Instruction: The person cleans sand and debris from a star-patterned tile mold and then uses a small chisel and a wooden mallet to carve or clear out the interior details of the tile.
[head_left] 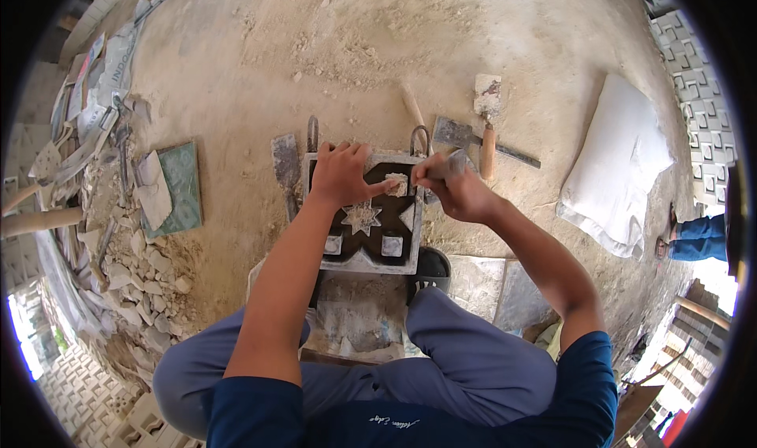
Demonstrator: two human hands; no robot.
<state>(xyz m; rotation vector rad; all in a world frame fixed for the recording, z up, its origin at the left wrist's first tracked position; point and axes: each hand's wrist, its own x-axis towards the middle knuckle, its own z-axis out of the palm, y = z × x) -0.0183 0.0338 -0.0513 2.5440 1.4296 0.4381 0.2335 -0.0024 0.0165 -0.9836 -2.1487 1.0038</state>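
Observation:
A square metal mould [361, 266] lies between my feet, with a dark inside, a star-shaped centre [362, 218] and raised square pieces. My left hand [341, 172] rests on its upper left part, fingers spread, thumb reaching to the pale, crumb-covered square piece [397, 184] at the upper right. Over the mould's upper right corner, my right hand [461, 188] is closed round a grey tool [455, 162]. Its far end and exact kind are hidden by my fingers. Upright metal loops [313, 132] stand at the mould's far edge.
Beyond my right hand lie a trowel [488, 101] and a flat metal blade [453, 132]. A scraper-like plate [285, 164] lies left of the mould. Farther out are a green tile [181, 184], rubble [142, 278], a white sack [615, 164], stacked blocks [707, 105] and a person's legs [698, 239].

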